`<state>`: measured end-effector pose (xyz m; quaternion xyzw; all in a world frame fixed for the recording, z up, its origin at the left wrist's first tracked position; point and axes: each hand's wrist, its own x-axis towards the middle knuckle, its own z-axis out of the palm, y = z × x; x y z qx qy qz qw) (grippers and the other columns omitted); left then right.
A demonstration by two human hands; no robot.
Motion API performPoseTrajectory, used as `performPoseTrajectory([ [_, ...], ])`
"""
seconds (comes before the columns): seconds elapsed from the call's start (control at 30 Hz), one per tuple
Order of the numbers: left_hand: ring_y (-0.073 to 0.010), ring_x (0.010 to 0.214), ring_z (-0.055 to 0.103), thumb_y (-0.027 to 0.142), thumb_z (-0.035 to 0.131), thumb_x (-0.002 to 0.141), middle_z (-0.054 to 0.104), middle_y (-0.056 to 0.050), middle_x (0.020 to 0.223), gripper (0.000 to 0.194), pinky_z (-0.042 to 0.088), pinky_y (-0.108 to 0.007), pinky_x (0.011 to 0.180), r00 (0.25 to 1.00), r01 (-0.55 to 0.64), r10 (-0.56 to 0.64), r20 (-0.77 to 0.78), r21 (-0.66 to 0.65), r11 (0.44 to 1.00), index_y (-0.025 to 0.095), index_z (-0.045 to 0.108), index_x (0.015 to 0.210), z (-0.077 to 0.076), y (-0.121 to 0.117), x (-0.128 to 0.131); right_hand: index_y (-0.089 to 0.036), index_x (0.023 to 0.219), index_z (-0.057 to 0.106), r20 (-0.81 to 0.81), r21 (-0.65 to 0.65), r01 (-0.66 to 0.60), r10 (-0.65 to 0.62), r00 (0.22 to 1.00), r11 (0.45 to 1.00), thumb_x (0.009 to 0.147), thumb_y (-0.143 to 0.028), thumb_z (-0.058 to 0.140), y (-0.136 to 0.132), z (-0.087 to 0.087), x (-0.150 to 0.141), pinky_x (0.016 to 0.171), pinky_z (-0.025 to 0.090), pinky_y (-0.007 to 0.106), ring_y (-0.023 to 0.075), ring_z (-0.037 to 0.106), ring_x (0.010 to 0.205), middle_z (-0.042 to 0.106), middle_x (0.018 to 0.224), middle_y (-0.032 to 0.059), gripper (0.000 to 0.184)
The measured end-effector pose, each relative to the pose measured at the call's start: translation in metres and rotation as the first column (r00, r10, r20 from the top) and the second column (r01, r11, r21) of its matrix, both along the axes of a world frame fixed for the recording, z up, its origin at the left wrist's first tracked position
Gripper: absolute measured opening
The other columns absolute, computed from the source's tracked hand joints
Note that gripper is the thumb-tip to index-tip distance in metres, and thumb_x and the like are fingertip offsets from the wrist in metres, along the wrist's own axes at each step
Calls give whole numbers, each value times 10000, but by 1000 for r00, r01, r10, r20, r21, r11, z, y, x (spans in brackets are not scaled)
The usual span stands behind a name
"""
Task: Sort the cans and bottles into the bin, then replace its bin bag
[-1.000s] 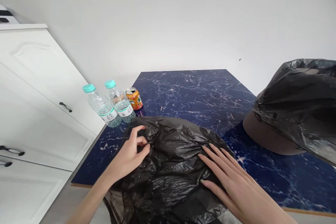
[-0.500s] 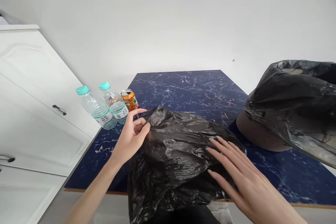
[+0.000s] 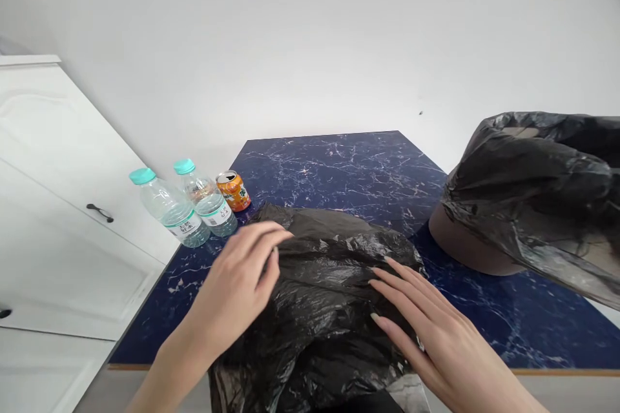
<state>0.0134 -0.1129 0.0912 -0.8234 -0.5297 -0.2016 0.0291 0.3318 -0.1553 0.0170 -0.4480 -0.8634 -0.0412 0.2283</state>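
Note:
A crumpled black plastic bag (image 3: 334,297) lies over the near edge of the table and hangs down in front. My right hand (image 3: 431,322) rests on the bag's right part, its fingers stretched out and apart. My left hand (image 3: 242,271) is over the bag's left side, a little blurred, thumb apart from the bent fingers and nothing visible in its grasp. Whether its fingertips touch the plastic I cannot tell. The bag's underside is hidden.
Two water bottles (image 3: 174,210) with teal caps and an orange drink can (image 3: 233,191) stand at the table's left edge. A brown bin (image 3: 469,245) lined with black plastic is on the right. White cabinets (image 3: 62,206) flank the blue marbled table (image 3: 334,161).
My left hand has come off the bag's upper left edge and moved nearer, over its surface. The bag's left side has shifted and flattened. My right hand stays spread on it.

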Motion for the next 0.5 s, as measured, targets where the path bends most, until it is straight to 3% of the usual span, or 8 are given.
performPoseTrajectory([
  [0.07, -237, 1348, 644, 265, 418, 1134, 707, -65, 1393, 342, 511, -408, 1165, 990, 134, -138, -9, -201, 970, 275, 668, 1367, -1, -3, 10, -245, 1615, 497, -52, -69, 27, -31, 998, 997, 1133, -417, 462, 5, -2, -4, 1148, 599, 501, 301, 411, 1592, 487, 1679, 18, 513],
  [0.17, -280, 1399, 637, 303, 477, 1131, 698, -63, 1474, 343, 528, -460, 1178, 981, 115, -166, -97, -398, 910, 267, 671, 1411, -18, -4, 10, -247, 1651, 452, -65, -156, 50, -60, 996, 986, 1151, -414, 406, 15, -19, -7, 1258, 483, 519, 279, 302, 1643, 393, 1738, 9, 529],
  [0.23, -336, 1533, 517, 397, 572, 1100, 533, -83, 1669, 452, 482, -512, 1236, 978, 78, -157, -139, -457, 886, 262, 592, 1531, -34, -3, -2, -244, 1678, 419, -39, -211, 59, -68, 997, 976, 1143, -482, 413, 21, -35, -6, 1295, 407, 580, 310, 253, 1655, 324, 1768, 23, 585],
  [0.33, -374, 1668, 239, 622, 689, 991, 258, -52, 1807, 837, 374, -576, 1309, 978, 96, -177, -113, -508, 856, 343, 347, 1703, -54, 0, -27, -277, 1736, 290, 1, -314, 49, -52, 999, 948, 1108, -600, 445, 28, -55, 0, 1316, 344, 612, 335, 185, 1667, 219, 1797, 22, 723],
  [0.4, -371, 1683, 153, 704, 704, 942, 193, -27, 1819, 980, 312, -602, 1333, 972, 149, -220, -79, -515, 844, 406, 212, 1736, -61, 3, -42, -317, 1753, 205, 19, -363, 47, -43, 999, 931, 1085, -656, 457, 32, -59, 7, 1332, 312, 602, 324, 157, 1674, 173, 1806, 5, 791],
  [0.5, -372, 1684, 104, 672, 738, 933, 144, -9, 1824, 1046, 276, -622, 1340, 964, 179, -254, -79, -514, 839, 443, 113, 1739, -64, 3, -57, -364, 1755, 142, 39, -408, 50, -38, 999, 912, 1067, -701, 455, 37, -58, 16, 1342, 288, 587, 307, 126, 1680, 133, 1812, -21, 827],
])
